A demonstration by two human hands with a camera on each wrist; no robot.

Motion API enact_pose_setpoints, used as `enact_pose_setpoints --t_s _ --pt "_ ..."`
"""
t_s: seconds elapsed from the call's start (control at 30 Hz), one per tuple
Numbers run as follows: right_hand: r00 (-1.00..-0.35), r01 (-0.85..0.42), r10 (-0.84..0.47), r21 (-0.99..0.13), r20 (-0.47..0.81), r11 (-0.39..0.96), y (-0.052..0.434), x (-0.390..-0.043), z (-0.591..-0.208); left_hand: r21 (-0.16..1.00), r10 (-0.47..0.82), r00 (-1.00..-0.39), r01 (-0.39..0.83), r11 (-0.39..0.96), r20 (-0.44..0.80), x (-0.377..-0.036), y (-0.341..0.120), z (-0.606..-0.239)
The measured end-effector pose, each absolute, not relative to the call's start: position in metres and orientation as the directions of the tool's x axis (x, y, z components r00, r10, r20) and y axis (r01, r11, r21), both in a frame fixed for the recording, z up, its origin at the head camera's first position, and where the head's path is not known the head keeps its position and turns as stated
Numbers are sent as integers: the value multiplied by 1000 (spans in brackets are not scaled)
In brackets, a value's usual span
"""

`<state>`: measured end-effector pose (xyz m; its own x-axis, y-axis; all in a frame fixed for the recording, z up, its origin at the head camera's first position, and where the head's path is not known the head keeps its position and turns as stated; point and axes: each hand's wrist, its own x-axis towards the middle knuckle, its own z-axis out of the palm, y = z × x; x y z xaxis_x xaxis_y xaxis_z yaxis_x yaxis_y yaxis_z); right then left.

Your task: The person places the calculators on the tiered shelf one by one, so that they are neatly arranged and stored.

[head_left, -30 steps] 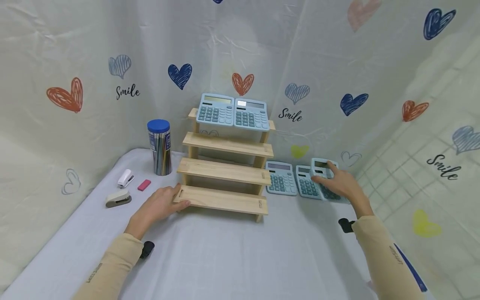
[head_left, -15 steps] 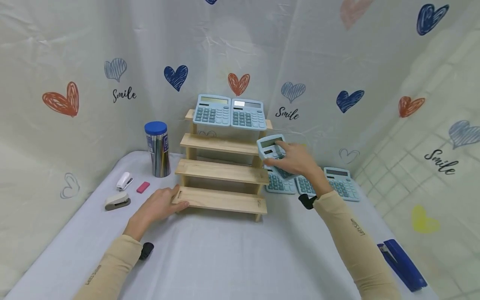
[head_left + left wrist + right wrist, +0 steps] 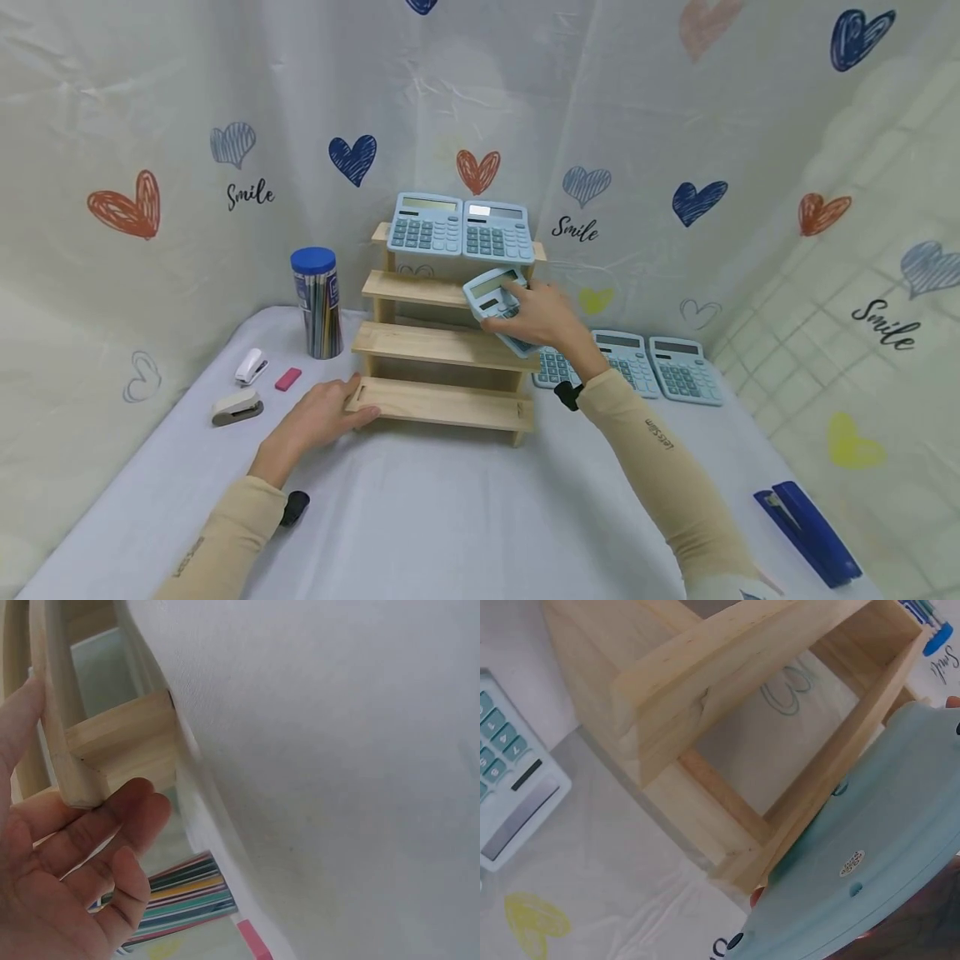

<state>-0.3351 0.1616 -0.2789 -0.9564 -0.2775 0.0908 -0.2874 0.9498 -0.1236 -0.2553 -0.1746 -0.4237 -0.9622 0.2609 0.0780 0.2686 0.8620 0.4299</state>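
A wooden four-step rack (image 3: pixel 442 346) stands on the white table. Two light-blue calculators (image 3: pixel 461 227) lie side by side on its top step. My right hand (image 3: pixel 542 319) grips another light-blue calculator (image 3: pixel 495 302) and holds it tilted at the right end of the second step; its pale underside (image 3: pixel 870 877) fills the right wrist view beside the rack's frame (image 3: pixel 727 705). My left hand (image 3: pixel 322 415) rests open against the left end of the bottom step (image 3: pixel 75 769), thumb on the wood.
Three more calculators (image 3: pixel 652 375) lie on the table right of the rack. A blue-lidded pencil tub (image 3: pixel 317 302), a white stapler (image 3: pixel 250 365), a pink eraser (image 3: pixel 287 379) and a grey stapler (image 3: pixel 236 407) sit at the left. A blue stapler (image 3: pixel 808 533) lies near right.
My right hand picked a calculator up from the row at the right and carried it left and up to the rack's second step. The left hand stayed on the bottom step.
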Motion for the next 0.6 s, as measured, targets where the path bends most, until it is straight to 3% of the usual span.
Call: enact_pose_setpoints --t_s 0.6 --pt "-988 -146 -133 -163 84 976 119 -362 -288 443 256 -962 269 855 90 -256 -175 -428"
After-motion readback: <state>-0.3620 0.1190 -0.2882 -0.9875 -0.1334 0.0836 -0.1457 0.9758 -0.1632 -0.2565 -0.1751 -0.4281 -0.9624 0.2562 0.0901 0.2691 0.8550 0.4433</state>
